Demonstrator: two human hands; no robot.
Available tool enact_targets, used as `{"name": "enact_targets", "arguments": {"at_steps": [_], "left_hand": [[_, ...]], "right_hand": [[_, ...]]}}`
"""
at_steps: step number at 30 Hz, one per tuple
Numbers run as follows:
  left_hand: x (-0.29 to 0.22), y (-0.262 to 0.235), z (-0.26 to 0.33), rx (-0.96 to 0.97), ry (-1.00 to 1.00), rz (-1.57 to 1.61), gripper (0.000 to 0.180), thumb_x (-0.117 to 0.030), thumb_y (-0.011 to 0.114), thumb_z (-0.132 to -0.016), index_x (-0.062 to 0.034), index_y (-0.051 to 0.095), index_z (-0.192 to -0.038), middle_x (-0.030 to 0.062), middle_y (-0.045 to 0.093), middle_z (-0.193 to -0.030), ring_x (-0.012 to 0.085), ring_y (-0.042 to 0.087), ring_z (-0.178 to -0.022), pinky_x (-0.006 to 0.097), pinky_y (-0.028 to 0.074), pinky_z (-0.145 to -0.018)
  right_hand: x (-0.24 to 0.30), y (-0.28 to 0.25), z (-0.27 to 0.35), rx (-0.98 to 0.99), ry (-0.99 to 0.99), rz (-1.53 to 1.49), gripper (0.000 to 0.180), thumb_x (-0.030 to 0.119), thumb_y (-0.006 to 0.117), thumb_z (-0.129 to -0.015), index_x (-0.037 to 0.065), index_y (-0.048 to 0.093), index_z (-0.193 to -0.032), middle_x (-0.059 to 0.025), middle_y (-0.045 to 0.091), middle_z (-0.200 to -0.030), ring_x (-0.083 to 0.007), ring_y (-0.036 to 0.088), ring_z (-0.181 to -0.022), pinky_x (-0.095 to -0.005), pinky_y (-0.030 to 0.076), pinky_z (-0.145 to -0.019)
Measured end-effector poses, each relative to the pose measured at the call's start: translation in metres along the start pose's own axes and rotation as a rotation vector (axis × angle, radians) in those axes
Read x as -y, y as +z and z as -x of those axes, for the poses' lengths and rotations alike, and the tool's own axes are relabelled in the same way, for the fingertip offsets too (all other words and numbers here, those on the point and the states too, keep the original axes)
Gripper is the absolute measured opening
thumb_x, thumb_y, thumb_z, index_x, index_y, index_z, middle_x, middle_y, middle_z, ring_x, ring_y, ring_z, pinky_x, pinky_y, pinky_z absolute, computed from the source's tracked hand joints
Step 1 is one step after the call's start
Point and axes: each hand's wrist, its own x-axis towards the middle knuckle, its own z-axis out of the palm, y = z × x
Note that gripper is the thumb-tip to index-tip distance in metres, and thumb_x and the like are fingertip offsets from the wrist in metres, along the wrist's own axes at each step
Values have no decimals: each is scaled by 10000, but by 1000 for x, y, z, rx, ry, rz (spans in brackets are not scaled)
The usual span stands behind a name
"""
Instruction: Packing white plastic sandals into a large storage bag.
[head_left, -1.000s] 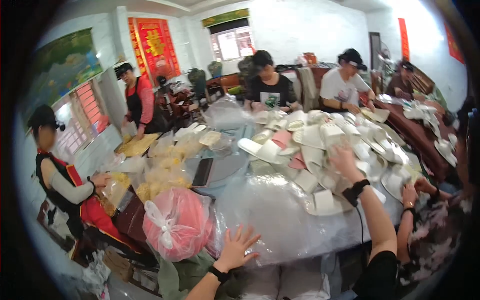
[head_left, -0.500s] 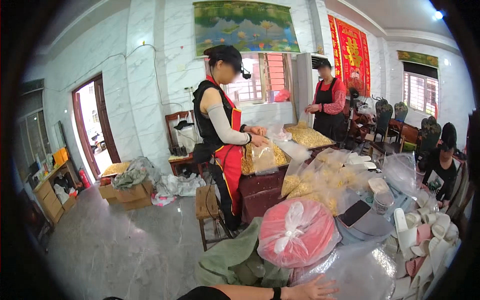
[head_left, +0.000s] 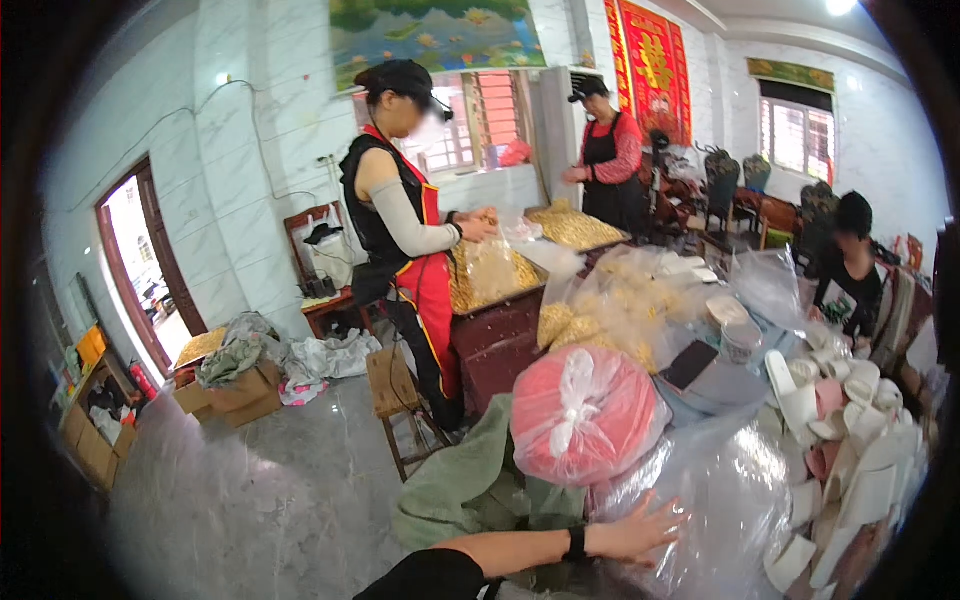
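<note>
My left hand (head_left: 640,532) lies flat with its fingers spread on the clear plastic sheet (head_left: 725,490) that covers the table. It has a black band at the wrist and holds nothing. Just beyond it sits a pink bundle in a tied clear bag (head_left: 585,415). A green cloth (head_left: 465,490) is heaped to the left of my forearm. Several white and pink folded paper pieces (head_left: 835,465) lie at the right of the table. My right hand is out of view.
A black phone (head_left: 690,365) and bags of yellow food (head_left: 610,310) lie further along the table. A person in a red apron (head_left: 410,230) stands by a tray, with another person (head_left: 605,150) behind. A third person (head_left: 850,265) sits at the right. A wooden stool (head_left: 395,400) and cardboard boxes (head_left: 235,390) stand on the floor.
The view has swung left, from the table full of paper pieces toward the room and doorway. My right hand has left the picture. My left hand stays on the plastic near the pink bundle.
</note>
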Motion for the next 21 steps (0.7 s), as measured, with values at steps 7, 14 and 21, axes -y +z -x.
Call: {"name": "enact_targets", "arguments": {"at_steps": [7,14,21], "left_hand": [[-21,10,-38,-214,-151,-113,556,-401,652,-923,-126,560,-1397,154,467,-1499,406,358,-1428,764,266,-1059],[-14,-8,-18,-228,-151,75,553,-430,610,-982,33,577,-1283,185,563,-1376,484,393,-1394,715,268,-1078],[-55,-50,4,83,-122,-69,806,-510,773,-839,29,477,-1359,278,323,-1591,500,194,-1515,755,158,-1134]], "right_hand": [[65,-41,110,222,583,-784,611,-59,439,-926,-32,379,-1533,-80,584,-1371,-194,590,-1148,-308,443,-1004],[197,-82,80,284,267,-374,304,-75,525,-914,-79,622,-1202,-190,557,-1328,-331,562,-1198,-345,428,-995],[197,-115,137,275,358,-312,342,-64,538,-904,-64,610,-1239,-196,547,-1325,-347,547,-1161,-358,423,-991]]}}
